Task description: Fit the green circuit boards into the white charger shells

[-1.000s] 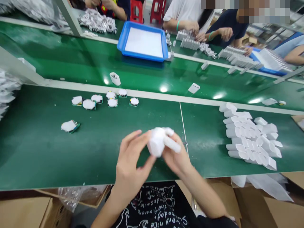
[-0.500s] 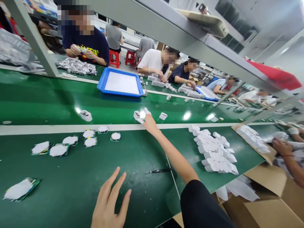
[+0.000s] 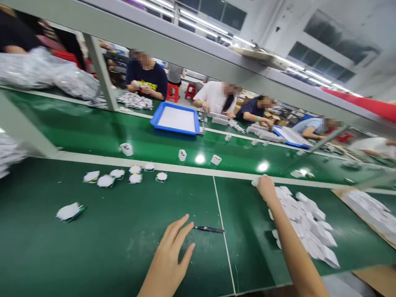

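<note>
White plastic casings (image 3: 309, 233) lay in a tight cluster on the R part of the green bench (image 3: 102, 243); from the R hand's (image 3: 266, 187) fingers they stretched back toward the wearer & off to the R, cluster's long axis slanting from the far rail (image 3: 188, 170) down to the near edge; R hand was by far the nearer one, its fingers right at the far-L corner of the cluster, forearm partly across it; those fingers looked bunched w/ smth white at the tips (image 3: 255, 181), but couldn't tell if that was a casing or a finger cover, nor whether they gripped.

L hand (image 3: 173, 251) was well apart, L of the white line (image 3: 218, 198); fingers spread wide, nothing held; index tip sat just beside the pointed end of black tweezers (image 3: 208, 229), contact unclear; tweezers lay roughly crosswise, handle end at the line; small circuit boards w/ white pads (image 3: 105, 180) sat farther L, out of reach of both hands' fingers as they stood.
</note>
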`<move>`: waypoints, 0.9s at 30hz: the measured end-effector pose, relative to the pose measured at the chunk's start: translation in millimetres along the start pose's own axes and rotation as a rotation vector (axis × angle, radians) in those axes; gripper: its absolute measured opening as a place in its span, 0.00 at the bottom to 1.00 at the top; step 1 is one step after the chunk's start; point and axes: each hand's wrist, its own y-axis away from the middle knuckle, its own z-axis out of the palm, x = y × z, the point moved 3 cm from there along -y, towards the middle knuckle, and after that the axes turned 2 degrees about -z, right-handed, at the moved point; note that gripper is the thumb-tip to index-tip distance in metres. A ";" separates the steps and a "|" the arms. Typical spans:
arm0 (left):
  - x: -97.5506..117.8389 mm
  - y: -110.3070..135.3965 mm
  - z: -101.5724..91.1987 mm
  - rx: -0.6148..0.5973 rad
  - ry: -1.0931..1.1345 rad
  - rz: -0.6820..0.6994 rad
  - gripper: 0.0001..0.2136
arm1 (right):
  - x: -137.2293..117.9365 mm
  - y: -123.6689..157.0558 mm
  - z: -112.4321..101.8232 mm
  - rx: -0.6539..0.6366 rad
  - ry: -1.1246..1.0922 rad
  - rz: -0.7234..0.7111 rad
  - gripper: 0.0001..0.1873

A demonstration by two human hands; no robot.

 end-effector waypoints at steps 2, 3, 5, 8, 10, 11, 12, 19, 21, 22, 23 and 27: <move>3.2 -5.0 4.6 -0.051 0.037 -0.115 0.21 | -41.1 25.3 -3.4 -0.047 -0.106 -0.242 0.06; 4.3 -7.9 6.1 -0.068 0.058 -0.175 0.25 | -64.6 43.4 -6.2 -0.077 -0.169 -0.385 0.04; 5.3 -13.5 5.7 -0.076 0.117 -0.258 0.29 | -111.8 83.3 -14.3 -0.145 -0.287 -0.662 0.03; -1.9 -17.8 -6.1 -0.091 0.215 -0.304 0.16 | -177.1 122.4 -31.5 -0.258 -0.558 -1.183 0.03; -14.7 -15.7 -22.4 -0.085 0.230 -0.344 0.07 | -211.1 111.4 -38.2 -0.254 -0.662 -1.326 0.06; -22.6 -13.0 -32.5 -0.062 0.221 -0.370 0.04 | -226.3 95.2 -37.8 -0.228 -0.669 -1.315 0.10; -30.4 -9.3 -43.0 -0.030 0.214 -0.396 0.03 | -240.6 74.9 -35.2 -0.192 -0.658 -1.272 0.14; -48.4 20.4 -88.8 0.129 0.472 -0.311 0.16 | -305.6 -19.0 1.9 -0.209 -0.633 -1.148 0.10; -44.2 24.4 -93.4 0.128 0.518 -0.214 0.20 | -302.0 -16.5 5.4 -0.210 -0.706 -1.113 0.06; -42.5 25.7 -94.9 0.124 0.523 -0.186 0.20 | -296.2 -10.3 5.5 -0.205 -0.760 -1.090 0.06; -41.0 26.7 -95.9 0.122 0.521 -0.174 0.20 | -288.0 -0.5 4.5 -0.196 -0.826 -1.064 0.08; -33.4 28.2 -95.5 0.144 0.522 -0.167 0.22 | -241.6 71.8 -10.6 -0.142 -1.156 -0.950 0.16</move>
